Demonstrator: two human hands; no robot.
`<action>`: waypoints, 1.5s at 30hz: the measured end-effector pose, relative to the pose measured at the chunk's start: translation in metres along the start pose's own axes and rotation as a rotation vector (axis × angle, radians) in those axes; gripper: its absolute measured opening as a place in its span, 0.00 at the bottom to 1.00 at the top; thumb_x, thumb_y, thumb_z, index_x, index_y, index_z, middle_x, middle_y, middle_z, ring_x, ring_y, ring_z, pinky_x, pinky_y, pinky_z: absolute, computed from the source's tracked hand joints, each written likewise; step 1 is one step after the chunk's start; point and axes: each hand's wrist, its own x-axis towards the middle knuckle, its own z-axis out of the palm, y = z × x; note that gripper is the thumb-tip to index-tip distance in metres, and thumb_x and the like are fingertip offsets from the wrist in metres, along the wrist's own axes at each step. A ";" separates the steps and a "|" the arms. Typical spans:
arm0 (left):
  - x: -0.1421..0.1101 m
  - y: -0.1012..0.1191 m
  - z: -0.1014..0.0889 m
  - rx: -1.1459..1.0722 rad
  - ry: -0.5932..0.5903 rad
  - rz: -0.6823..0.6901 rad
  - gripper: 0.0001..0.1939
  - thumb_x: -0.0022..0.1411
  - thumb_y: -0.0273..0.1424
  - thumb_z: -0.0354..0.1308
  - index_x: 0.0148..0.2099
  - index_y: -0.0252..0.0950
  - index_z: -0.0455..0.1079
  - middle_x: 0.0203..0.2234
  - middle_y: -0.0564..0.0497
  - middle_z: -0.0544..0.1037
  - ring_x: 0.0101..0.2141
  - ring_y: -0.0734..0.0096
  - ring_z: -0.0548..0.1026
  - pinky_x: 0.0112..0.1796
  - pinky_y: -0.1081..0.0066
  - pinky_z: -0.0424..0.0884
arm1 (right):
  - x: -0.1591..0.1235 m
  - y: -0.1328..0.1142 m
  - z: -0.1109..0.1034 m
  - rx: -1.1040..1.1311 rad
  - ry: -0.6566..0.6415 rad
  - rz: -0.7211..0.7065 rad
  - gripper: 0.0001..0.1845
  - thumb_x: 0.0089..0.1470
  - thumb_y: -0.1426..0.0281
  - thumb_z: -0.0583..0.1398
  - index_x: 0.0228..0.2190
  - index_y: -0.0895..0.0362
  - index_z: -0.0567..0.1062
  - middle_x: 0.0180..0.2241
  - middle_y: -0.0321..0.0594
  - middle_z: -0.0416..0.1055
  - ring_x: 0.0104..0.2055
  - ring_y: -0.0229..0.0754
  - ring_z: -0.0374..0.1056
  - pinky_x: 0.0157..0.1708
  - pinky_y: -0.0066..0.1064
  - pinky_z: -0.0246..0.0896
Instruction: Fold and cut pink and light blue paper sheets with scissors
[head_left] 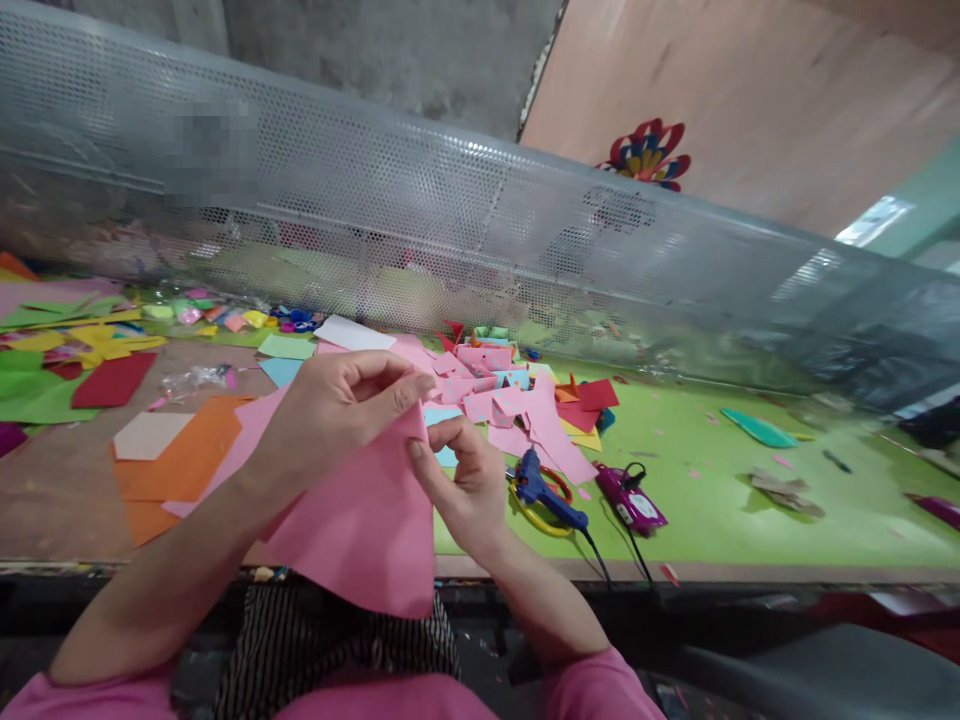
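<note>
At the left, a red paper piece (pixel 116 378) is being bordered by green sheets (pixel 37 385) and yellow paper scraps (pixel 105 345). To their right and nearer, orange paper (pixel 214 445) is being partly covered by a cream paper piece (pixel 150 437). Next, at the table's (pixel 862 520) near edge, the pink sheet (pixel 360 520) is being held up by both hands. Its top is being pinched between the thumb and fingers of the left hand (pixel 337 400); how the hidden fingertips are being placed cannot be told. Its right edge is being pinched between the thumb and bent forefinger of the right hand (pixel 469 485), whose other fingers are being curled. Beyond the hands, pink paper strips (pixel 487 400) are being heaped before a perforated metal panel (pixel 450 220). Right of the right hand, yellow-handled scissors (pixel 532 518) are being partly covered by a blue glue gun (pixel 551 495). Farther right, a purple corded device (pixel 631 498), a teal leaf-shaped cutout (pixel 759 428) and a crumpled brown piece (pixel 786 493) are being supported by the green-topped table.
</note>
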 end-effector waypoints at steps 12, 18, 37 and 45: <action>0.001 0.007 0.005 -0.029 0.019 -0.018 0.13 0.58 0.44 0.68 0.32 0.39 0.82 0.28 0.51 0.83 0.29 0.69 0.78 0.27 0.74 0.73 | -0.006 0.012 -0.004 0.300 -0.110 0.244 0.19 0.56 0.54 0.66 0.26 0.53 0.69 0.22 0.30 0.63 0.25 0.35 0.58 0.26 0.28 0.55; 0.001 0.003 0.010 -0.075 -0.026 0.015 0.12 0.59 0.42 0.68 0.31 0.39 0.82 0.28 0.51 0.84 0.30 0.69 0.79 0.30 0.74 0.75 | -0.008 0.016 -0.007 0.477 -0.138 0.297 0.21 0.53 0.54 0.69 0.25 0.53 0.67 0.22 0.28 0.61 0.23 0.32 0.53 0.24 0.26 0.51; -0.011 -0.007 0.009 0.277 -0.139 0.006 0.10 0.64 0.41 0.63 0.37 0.42 0.82 0.32 0.56 0.85 0.30 0.75 0.79 0.31 0.79 0.71 | 0.014 0.018 -0.028 0.355 -0.006 0.087 0.14 0.56 0.56 0.68 0.41 0.49 0.79 0.36 0.34 0.73 0.38 0.37 0.67 0.40 0.31 0.64; -0.015 -0.008 0.013 0.430 -0.176 0.044 0.12 0.65 0.39 0.60 0.37 0.41 0.82 0.31 0.56 0.85 0.28 0.72 0.78 0.30 0.73 0.67 | 0.025 0.012 -0.035 0.376 -0.124 0.077 0.07 0.56 0.63 0.68 0.31 0.52 0.79 0.30 0.32 0.73 0.32 0.34 0.67 0.34 0.29 0.62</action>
